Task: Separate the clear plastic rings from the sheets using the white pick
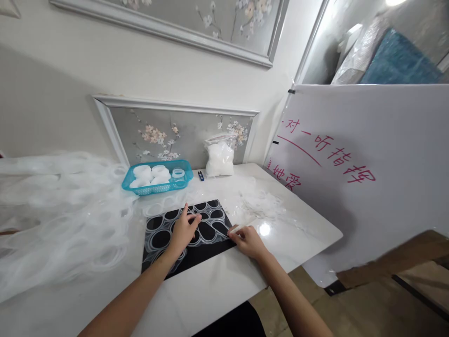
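Note:
My left hand [184, 230] lies flat with spread fingers on a clear plastic sheet with ring-shaped cutouts [206, 216], which rests on a black mat [210, 250] on the white table [217, 290]. My right hand [247, 238] sits at the mat's right edge, its fingers pinched on a small white stick-like tool [237, 228]. The tool's tip touches the sheet's right side.
A teal basket [157, 178] holding white tape rolls stands at the back, next to a small dark object [200, 175] and a clear bag of white pieces [220, 158]. Piled translucent ring sheets [59, 210] cover the left; loose scraps [261, 203] lie right. A whiteboard [368, 178] leans at the right.

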Tool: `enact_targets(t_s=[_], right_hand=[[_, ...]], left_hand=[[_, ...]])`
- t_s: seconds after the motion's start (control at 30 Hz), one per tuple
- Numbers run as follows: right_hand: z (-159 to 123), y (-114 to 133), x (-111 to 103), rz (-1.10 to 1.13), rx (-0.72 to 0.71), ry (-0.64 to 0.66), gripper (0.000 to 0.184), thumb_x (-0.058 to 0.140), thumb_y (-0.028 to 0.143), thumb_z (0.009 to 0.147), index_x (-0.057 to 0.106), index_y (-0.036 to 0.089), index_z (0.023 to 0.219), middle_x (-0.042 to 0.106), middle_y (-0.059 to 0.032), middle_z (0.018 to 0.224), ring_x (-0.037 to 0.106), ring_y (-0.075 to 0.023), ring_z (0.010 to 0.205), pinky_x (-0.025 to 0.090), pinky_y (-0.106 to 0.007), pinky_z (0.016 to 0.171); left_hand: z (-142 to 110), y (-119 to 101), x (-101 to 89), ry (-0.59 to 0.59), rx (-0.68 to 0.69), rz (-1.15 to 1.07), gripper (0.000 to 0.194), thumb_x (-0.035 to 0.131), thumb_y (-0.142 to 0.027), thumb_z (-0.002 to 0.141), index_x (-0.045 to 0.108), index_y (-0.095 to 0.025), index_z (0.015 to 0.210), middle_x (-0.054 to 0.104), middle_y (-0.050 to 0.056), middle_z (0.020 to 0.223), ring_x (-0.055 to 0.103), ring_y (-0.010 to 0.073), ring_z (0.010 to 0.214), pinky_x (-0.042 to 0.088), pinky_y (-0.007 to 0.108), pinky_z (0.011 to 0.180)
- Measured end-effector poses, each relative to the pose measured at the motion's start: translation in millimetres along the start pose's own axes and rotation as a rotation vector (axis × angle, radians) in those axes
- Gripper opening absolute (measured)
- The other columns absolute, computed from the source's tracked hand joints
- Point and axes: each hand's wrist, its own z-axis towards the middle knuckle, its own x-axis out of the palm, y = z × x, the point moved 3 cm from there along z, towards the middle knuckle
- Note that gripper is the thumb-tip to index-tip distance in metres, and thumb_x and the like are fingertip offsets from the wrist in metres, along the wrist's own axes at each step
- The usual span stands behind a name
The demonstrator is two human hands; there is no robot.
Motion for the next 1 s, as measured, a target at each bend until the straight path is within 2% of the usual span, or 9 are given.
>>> enact_targets(t_s=[0.07, 0.13, 0.3, 0.47, 0.73, 0.9, 1.0], right_hand=[[0, 0, 0, -0.008, 0.001, -0.011, 0.036, 0.048, 0.035, 0.09, 0.065, 0.018, 0.063, 0.071, -0.0027, 0.079, 0.057, -0.0139, 0.059, 0.039, -0.024, 0.055], [1, 0, 0, -0.013, 0.005, -0.022, 0.037, 0.049, 0.036, 0.09, 0.064, 0.018, 0.062, 0.071, -0.0027, 0.077, 0.057, -0.0138, 0.058, 0.038, -0.023, 0.054], [1, 0, 1, -0.02, 0.019, -0.04, 0.039, 0.049, 0.038, 0.089, 0.064, 0.018, 0.06, 0.072, -0.0038, 0.079, 0.059, -0.0153, 0.059, 0.039, -0.024, 0.053], [0, 0, 2, -0.031, 0.026, -0.05, 0.04, 0.049, 0.038, 0.089, 0.063, 0.018, 0.057, 0.072, -0.0039, 0.08, 0.058, -0.0146, 0.057, 0.04, -0.025, 0.055], [0, -2, 2, 0.002, 0.042, -0.038, 0.04, 0.049, 0.038, 0.089, 0.06, 0.017, 0.056, 0.072, -0.0029, 0.081, 0.055, -0.014, 0.058, 0.036, -0.025, 0.054], [-2, -7, 2, 0.064, 0.064, -0.039, 0.038, 0.053, 0.036, 0.087, 0.06, 0.016, 0.056, 0.072, -0.0026, 0.081, 0.054, -0.0131, 0.057, 0.034, -0.025, 0.054], [-3, -5, 1, 0.172, 0.059, -0.075, 0.034, 0.055, 0.038, 0.086, 0.066, 0.016, 0.062, 0.072, -0.004, 0.081, 0.055, -0.0144, 0.06, 0.036, -0.025, 0.055]], left_hand=[[1, 3, -1.8, -0.033, -0.066, -0.218, 0.078, 0.063, -0.037, 0.086, 0.026, -0.015, 0.151, 0.071, 0.011, 0.108, 0.05, 0.0073, 0.037, 0.039, 0.023, 0.039], [2, 6, -3.4, -0.082, -0.104, -0.375, 0.081, 0.068, -0.031, 0.082, 0.028, -0.012, 0.15, 0.072, 0.01, 0.101, 0.046, 0.006, 0.035, 0.031, 0.021, 0.032], [2, 11, -6.1, -0.191, -0.131, -0.553, 0.085, 0.073, -0.023, 0.074, 0.033, -0.01, 0.148, 0.072, 0.007, 0.086, 0.041, 0.0037, 0.033, 0.026, 0.017, 0.029], [1, 9, -7.7, -0.297, -0.164, -0.706, 0.082, 0.071, -0.021, 0.073, 0.035, -0.007, 0.146, 0.072, 0.008, 0.086, 0.042, 0.0039, 0.034, 0.026, 0.017, 0.03], [-1, 5, -10.5, -0.407, -0.122, -0.812, 0.078, 0.072, -0.019, 0.072, 0.04, -0.008, 0.142, 0.07, 0.005, 0.08, 0.043, 0.004, 0.039, 0.029, 0.017, 0.035], [5, 5, -24.0, -0.524, -0.09, -0.807, 0.075, 0.074, -0.02, 0.071, 0.045, -0.007, 0.139, 0.07, 0.006, 0.081, 0.053, 0.0063, 0.05, 0.037, 0.017, 0.042], [1, -19, -36.4, -0.445, -0.084, -0.86, 0.077, 0.076, -0.019, 0.068, 0.046, -0.006, 0.137, 0.072, 0.009, 0.085, 0.051, 0.005, 0.046, 0.037, 0.016, 0.041]])
